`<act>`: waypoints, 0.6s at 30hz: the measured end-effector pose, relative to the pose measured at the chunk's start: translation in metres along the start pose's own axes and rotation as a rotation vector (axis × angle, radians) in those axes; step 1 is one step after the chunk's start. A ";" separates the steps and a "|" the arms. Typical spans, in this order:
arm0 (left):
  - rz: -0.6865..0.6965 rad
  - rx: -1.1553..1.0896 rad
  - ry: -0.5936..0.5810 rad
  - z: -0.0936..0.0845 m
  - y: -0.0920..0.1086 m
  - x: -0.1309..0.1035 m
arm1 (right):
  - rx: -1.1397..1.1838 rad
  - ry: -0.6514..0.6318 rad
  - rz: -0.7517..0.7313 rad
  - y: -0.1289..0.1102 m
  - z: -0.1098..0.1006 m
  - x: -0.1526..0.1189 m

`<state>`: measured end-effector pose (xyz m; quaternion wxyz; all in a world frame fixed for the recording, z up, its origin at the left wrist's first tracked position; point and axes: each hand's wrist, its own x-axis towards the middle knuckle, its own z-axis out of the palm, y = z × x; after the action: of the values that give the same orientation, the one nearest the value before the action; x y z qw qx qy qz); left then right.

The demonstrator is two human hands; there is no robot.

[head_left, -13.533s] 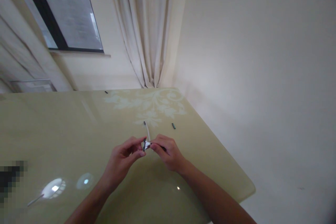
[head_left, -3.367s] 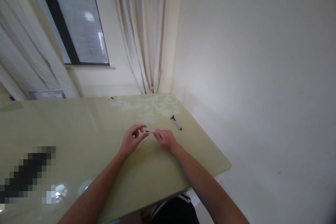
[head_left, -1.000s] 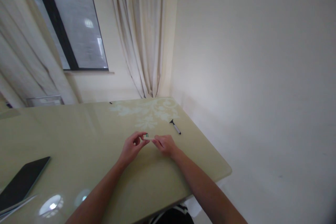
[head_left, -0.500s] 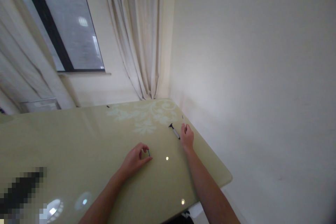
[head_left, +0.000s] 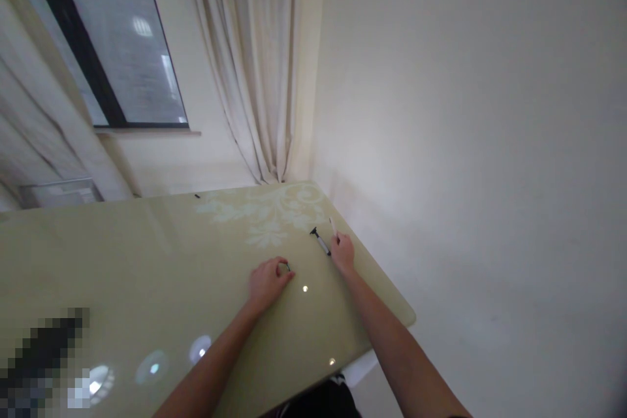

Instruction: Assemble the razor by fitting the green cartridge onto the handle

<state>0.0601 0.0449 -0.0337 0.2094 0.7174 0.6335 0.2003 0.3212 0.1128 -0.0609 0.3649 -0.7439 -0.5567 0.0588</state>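
Note:
My left hand rests on the glossy table, its thumb and fingers curled in a pinch around a small dark slim piece. What that piece is, I cannot make out. Farther right, my right hand is closed around a thin whitish stick with a dark tip that points away from me; most of it is hidden in the fist. Just left of this fist lies a razor with a black head and a grey handle, its lower end close to the fingers.
The pale yellow-green table has a white floral pattern and ends at a wall on the right. A small black object lies by the far edge. A curtain hangs behind. A pixelated dark shape covers the lower left.
My left hand has moved right and slightly forward with the small piece, nearer the razor. My right hand still grips the whitish stick. The whole view has shifted a little.

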 end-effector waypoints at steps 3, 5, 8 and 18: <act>-0.036 0.036 0.022 0.014 0.025 0.018 | -0.039 -0.106 -0.071 0.005 -0.010 0.001; -0.052 0.049 0.024 0.022 0.038 0.031 | -0.069 -0.140 -0.103 0.008 -0.017 0.000; -0.036 0.065 0.041 0.029 0.051 0.046 | -0.123 -0.144 -0.120 0.007 -0.023 -0.005; 0.016 0.108 0.063 0.033 0.045 0.047 | -0.230 -0.096 -0.067 0.005 -0.021 -0.012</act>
<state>0.1206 0.0857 -0.0351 0.1487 0.7259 0.6439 0.1903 0.3311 0.0917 -0.0519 0.2519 -0.7581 -0.6013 0.0181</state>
